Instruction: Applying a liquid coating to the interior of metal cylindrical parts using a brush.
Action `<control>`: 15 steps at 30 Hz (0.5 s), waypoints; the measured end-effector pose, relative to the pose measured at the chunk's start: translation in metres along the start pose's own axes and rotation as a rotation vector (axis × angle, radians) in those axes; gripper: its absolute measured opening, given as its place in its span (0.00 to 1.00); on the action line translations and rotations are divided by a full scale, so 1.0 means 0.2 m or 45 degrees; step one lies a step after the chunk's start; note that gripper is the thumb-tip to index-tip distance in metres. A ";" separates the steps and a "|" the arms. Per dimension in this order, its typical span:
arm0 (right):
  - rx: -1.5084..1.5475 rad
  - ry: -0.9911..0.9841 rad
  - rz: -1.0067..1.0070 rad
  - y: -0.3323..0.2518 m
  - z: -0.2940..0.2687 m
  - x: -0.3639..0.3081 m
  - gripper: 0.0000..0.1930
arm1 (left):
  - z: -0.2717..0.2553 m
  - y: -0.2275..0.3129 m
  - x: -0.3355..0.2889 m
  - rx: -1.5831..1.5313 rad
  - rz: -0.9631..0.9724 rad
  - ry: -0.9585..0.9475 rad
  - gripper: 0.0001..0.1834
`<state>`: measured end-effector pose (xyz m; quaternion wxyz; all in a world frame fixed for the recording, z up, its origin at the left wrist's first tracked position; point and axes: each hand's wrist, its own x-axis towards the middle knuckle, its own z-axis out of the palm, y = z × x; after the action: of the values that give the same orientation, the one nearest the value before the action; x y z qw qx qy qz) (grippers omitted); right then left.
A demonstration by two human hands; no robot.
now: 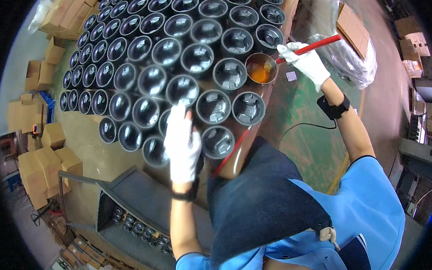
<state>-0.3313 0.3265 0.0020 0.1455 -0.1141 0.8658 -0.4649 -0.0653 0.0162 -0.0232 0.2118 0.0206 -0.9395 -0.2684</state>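
My right hand [308, 66], in a white glove, is closed around the red handle of a brush [322, 44]. The brush's tip rests inside a round can [262, 80] of amber liquid at the table's right edge. Many black round cups [214, 106] stand in close rows, open tops up, with glossy insides. My left hand [182, 148], also gloved in white, is over the near cups with its fingers stretched forward. It touches or hovers by a cup rim; which of these I cannot tell. A second thin red stick [232, 152] lies along the near table edge.
Cardboard boxes [41, 169] are stacked at the left. A dark metal frame [141, 186] with small round parts inside stands near left. Plastic-wrapped goods [327, 24] and flat cardboard [352, 31] are beyond my right hand. A black cable [307, 124] runs from my right wristband.
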 end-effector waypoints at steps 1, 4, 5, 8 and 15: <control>0.057 -0.008 0.034 -0.09 -0.02 -0.02 0.18 | 0.00 0.02 0.01 -0.018 0.012 0.023 0.28; 0.216 -0.104 0.006 -0.29 -0.05 -0.06 0.19 | 0.03 0.15 0.11 -0.054 0.149 0.001 0.26; 0.215 -0.153 0.010 -0.36 -0.03 -0.06 0.19 | 0.05 0.19 0.16 -0.097 0.175 -0.033 0.25; 0.232 -0.300 -0.042 -0.48 0.11 -0.01 0.25 | 0.12 0.23 0.24 -0.190 0.256 -0.118 0.27; -0.936 -0.472 -0.461 -0.59 0.45 0.07 0.22 | 0.26 0.17 0.29 -0.233 0.318 -0.092 0.26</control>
<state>-0.3043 0.1874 0.0518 0.1643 -0.3894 0.8988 -0.1162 -0.1357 0.0624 -0.0231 0.2106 -0.1255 -0.9134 -0.3249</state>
